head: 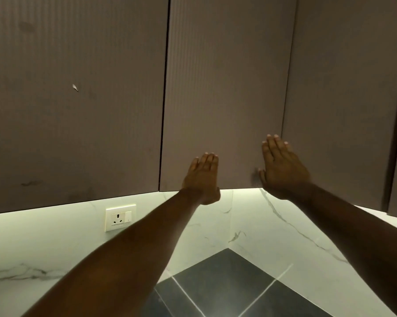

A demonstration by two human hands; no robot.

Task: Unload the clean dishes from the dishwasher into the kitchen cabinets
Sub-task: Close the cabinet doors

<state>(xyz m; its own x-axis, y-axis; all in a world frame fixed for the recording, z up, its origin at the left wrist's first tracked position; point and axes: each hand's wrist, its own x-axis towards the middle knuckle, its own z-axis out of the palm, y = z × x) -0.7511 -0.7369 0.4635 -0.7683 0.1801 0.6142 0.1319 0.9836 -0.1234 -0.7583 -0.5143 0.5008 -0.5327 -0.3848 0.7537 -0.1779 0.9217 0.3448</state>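
Three closed grey-brown ribbed wall cabinet doors fill the upper view: a wide left door point(74, 99), a middle door point(225, 76) and a right door point(344, 99). Below them runs a lit white marble-veined backsplash point(250, 225), meeting a dark grey tiled countertop point(222, 282). A white wall socket point(120, 217) sits on the backsplash under the left door. Both bare forearms reach up. The left hand point(203, 177) and right hand point(282, 169) are flat, fingers extended, empty, at the middle door's lower part. No dishes or dishwasher are in view.
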